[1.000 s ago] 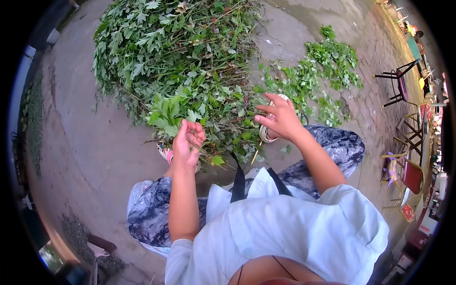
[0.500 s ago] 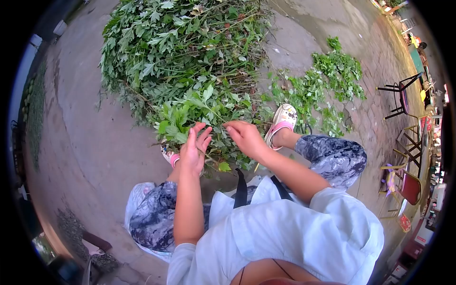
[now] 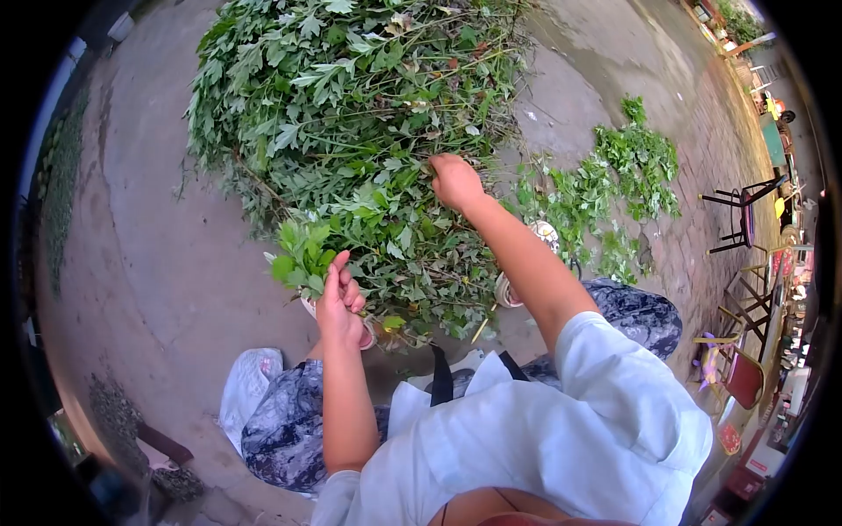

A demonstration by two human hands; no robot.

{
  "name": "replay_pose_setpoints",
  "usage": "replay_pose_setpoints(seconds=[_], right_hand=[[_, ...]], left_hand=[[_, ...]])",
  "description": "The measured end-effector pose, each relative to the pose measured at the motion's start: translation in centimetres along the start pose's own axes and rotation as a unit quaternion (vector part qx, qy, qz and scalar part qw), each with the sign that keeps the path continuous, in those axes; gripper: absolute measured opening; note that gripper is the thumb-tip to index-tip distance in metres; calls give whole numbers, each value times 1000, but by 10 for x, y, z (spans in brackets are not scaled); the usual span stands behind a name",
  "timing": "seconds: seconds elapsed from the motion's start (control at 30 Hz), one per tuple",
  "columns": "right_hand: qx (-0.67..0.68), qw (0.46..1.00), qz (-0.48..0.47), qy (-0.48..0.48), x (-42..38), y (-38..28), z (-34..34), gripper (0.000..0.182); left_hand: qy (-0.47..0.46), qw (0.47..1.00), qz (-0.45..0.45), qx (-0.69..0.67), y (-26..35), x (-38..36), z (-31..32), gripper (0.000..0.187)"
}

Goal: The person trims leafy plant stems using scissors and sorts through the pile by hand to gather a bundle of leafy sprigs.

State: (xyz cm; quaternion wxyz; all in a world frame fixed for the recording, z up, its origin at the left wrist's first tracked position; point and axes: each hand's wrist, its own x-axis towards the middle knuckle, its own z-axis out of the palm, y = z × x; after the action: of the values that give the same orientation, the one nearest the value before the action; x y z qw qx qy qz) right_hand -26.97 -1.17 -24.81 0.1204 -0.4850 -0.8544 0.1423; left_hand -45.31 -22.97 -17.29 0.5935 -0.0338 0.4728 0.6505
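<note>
The person sits low on the paved ground [image 3: 149,263], knees apart in patterned trousers, with a big heap of leafy branches [image 3: 351,114] spread out on the far side of their feet. The left hand [image 3: 338,302] is closed around a small bunch of picked leaves [image 3: 303,250], which stands up out of the fist, near the left knee. The right hand [image 3: 456,182] is stretched out to the far side, fingers curled down into the heap where the stems cross; it looks closed on a stem, though the leaves hide the fingertips, so I cannot tell for sure what it has hold of. Off to the right lies a smaller scatter of loose green sprigs [image 3: 614,184], apart from the main heap, and beyond it some chairs [image 3: 745,210] stand at the edge of the yard. To my eye this is the reaching part of leaf-picking: one hand keeps the gathered bunch, the other goes for a fresh stem. The next move calls for a firm pinch on a single stem and a clean pull free of the tangle.
</note>
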Motion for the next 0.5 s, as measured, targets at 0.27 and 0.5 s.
replay_pose_setpoints(seconds=[0.27, 0.5], right_hand=[[-135, 947, 17, -292, 15, 18, 33, 64], [95, 982, 12, -162, -25, -7, -59, 38]], left_hand=[[26, 999, -19, 21, 2, 16, -18, 25], [22, 999, -35, 2, -10, 26, -35, 30]])
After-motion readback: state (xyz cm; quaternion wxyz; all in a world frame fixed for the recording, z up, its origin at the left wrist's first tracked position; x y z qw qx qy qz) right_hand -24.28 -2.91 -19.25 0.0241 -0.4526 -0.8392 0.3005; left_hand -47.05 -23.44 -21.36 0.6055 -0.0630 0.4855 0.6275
